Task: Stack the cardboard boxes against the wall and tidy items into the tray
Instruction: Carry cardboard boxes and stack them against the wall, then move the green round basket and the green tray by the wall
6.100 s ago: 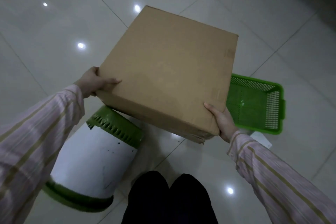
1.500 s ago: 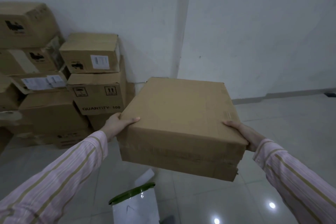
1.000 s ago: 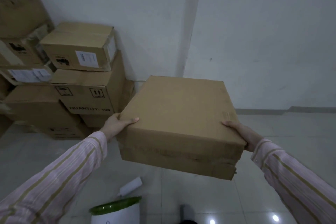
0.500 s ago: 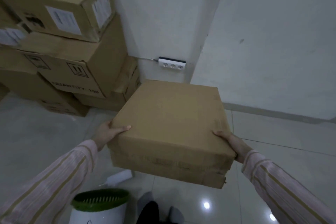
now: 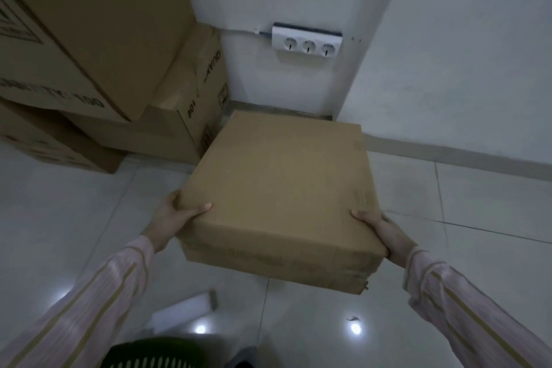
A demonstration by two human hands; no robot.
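fingers [image 5: 199,208] status: clenched on load. my left hand [image 5: 174,216] grips the near-left corner of the plain brown flat cardboard box [image 5: 283,188], thumb on top, the other digits hidden underneath. my right hand [image 5: 386,233] grips the near-right corner the same way.

load position: the box is carried over the pale tiled floor [image 5: 68,203], its near edge clearly raised. its far edge sits close to the foot of the white wall [image 5: 463,39], below the white 3-socket power strip [image 5: 307,43] and just beside the lowest box of the stacked printed brown cartons [image 5: 89,39]. whether the far edge touches the floor cannot be told.

progress, as judged: several cartons already stand against the wall. this box is at its place but not yet set down and released. the tray is out of view, so that part cannot be assessed. a white roll [image 5: 185,308] lies loose on the floor.

load condition: closed, top face smooth and unprinted, a faint tape seam on the right, near side creased with a frayed lower-right corner.
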